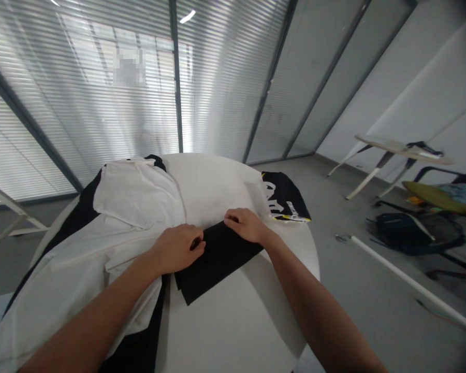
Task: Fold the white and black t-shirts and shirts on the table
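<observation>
A white garment with black edging [112, 243] lies spread over the left of a round white table [233, 321], bunched near the far side. A flat black cloth [213, 264] lies folded over it, reaching onto the bare tabletop. My left hand [177, 249] curls over the cloth's left end, and my right hand [245, 225] grips its upper edge. Both seem to hold the cloth, though the fingers are partly hidden. Beyond my right hand, a black printed garment [283, 196] with a yellow label sticks out from under the white fabric.
A small round table [399, 150] stands at the right with a dark item on it. Below it are a chair with a green seat [431, 199] and a dark bag [407, 233]. A white rod [407, 280] lies on the grey floor. Glass walls with blinds stand behind.
</observation>
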Action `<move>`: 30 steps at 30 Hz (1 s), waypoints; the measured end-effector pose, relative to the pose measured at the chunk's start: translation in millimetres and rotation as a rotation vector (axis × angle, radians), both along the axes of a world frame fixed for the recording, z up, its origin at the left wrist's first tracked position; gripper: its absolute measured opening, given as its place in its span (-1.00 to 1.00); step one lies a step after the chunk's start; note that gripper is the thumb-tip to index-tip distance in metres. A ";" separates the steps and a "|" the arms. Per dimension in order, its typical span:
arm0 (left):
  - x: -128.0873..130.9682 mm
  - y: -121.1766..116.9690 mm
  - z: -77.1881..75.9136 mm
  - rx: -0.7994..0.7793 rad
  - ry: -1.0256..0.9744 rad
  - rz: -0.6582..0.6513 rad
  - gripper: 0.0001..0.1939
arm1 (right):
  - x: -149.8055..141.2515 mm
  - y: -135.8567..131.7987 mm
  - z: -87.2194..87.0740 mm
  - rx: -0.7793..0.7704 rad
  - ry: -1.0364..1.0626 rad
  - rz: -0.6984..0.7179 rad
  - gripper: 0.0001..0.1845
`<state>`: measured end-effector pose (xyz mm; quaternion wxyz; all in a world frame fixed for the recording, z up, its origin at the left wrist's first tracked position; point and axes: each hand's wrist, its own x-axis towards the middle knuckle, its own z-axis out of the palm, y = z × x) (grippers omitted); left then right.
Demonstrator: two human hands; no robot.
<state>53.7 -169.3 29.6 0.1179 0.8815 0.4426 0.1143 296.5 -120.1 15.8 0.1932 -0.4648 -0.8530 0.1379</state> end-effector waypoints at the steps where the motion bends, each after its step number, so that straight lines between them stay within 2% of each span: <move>1: 2.1 -2.6 0.7 0.059 0.004 -0.016 -0.79 | -2.7 -0.2 -1.1 0.030 -0.030 -0.030 -0.82; 3: 7.7 -9.9 0.8 0.142 -0.016 -0.073 -0.75 | -8.3 -1.2 -3.2 0.116 -0.056 -0.109 -0.82; 6: 18.0 -23.0 -6.6 0.158 -0.036 -0.142 -0.62 | -16.7 -4.8 -5.4 0.213 0.001 -0.171 -0.82; 10: 26.9 -33.1 -24.3 0.131 0.043 -0.045 -0.37 | -23.8 -8.3 -11.0 0.182 0.052 -0.030 -0.78; 13: 27.2 -31.9 -30.1 0.073 0.083 0.049 -0.29 | -24.7 -6.0 -19.1 0.118 0.005 0.093 -0.74; 18: 24.9 -28.1 -26.4 0.016 0.092 0.127 -0.21 | -23.9 -1.8 -25.9 0.088 -0.017 0.103 -0.68; 21: 24.7 -28.6 -23.9 0.015 0.086 0.168 -0.22 | -23.1 -2.1 -22.7 0.074 -0.029 0.094 -0.67; 26: 24.6 -27.3 -20.2 0.040 0.100 0.231 -0.24 | -18.1 -1.5 -15.0 0.061 -0.028 0.172 -0.65; 30: 21.7 -20.3 -18.0 0.047 0.127 0.311 -0.29 | -12.9 -0.2 -12.4 0.058 -0.022 0.144 -0.68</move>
